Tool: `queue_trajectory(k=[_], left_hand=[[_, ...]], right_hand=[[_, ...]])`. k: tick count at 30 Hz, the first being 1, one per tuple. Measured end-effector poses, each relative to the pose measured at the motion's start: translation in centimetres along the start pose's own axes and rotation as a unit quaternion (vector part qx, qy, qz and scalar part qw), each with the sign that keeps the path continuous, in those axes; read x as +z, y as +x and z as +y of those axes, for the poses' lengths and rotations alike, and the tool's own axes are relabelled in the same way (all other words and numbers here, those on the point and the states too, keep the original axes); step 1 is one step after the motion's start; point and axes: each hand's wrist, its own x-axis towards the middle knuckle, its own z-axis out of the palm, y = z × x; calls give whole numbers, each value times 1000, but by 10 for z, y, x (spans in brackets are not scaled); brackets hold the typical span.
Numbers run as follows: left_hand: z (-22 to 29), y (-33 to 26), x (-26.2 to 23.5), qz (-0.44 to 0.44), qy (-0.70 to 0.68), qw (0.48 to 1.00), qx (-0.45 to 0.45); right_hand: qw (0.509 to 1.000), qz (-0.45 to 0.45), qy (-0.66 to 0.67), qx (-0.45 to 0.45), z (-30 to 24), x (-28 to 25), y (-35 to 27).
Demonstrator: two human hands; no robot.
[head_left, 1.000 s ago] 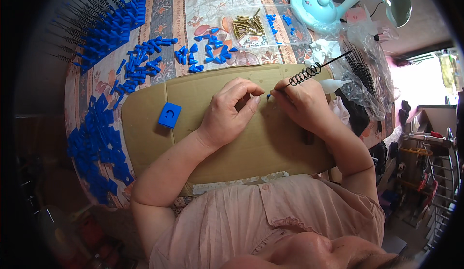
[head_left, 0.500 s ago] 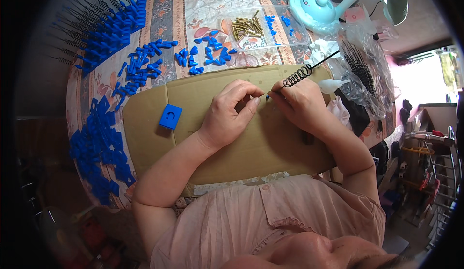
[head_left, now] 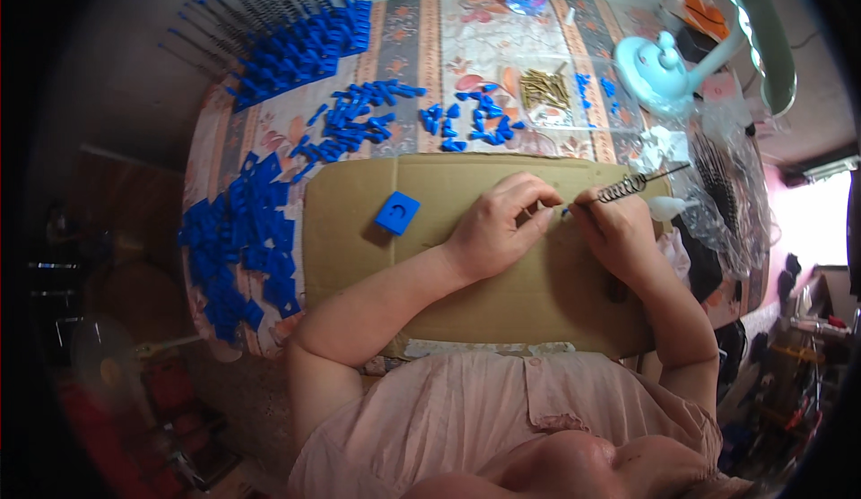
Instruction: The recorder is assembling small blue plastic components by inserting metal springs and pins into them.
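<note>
My right hand (head_left: 621, 232) is closed on a black coil spring (head_left: 621, 189), whose thin straight end sticks out to the upper right. By its fingertips shows a tiny blue piece (head_left: 565, 213); whether it is joined to the spring I cannot tell. My left hand (head_left: 500, 228) comes close from the left, thumb and forefinger pinched together beside that piece. What lies between those fingertips is too small to make out. Both hands are above a brown cardboard sheet (head_left: 359, 275). To their left on it rests a blue rectangular block (head_left: 397, 214) with a curved mark.
Loose blue cone-like pieces (head_left: 354, 122) and flat blue parts (head_left: 242, 239) lie left of the cardboard. Behind stand blue holders (head_left: 309, 51) with upright springs. A clear tray (head_left: 587, 129) holds brass pins (head_left: 544, 91). Right are a turquoise lamp (head_left: 650, 73) and a white dropper bottle (head_left: 668, 207).
The whole view has shifted, so everything sits further right and lower, and a bottle at the back shows more. My hands keep nearly the same pose over the cardboard.
</note>
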Motion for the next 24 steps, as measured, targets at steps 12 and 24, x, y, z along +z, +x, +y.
queue_trajectory(k=[12, 24], left_hand=[[17, 23, -68, 101, 103, 987, 75], [-78, 19, -276, 329, 294, 885, -148]], right_hand=[[1000, -13, -8, 7, -7, -2, 3], [1000, -14, -4, -1, -5, -3, 4]])
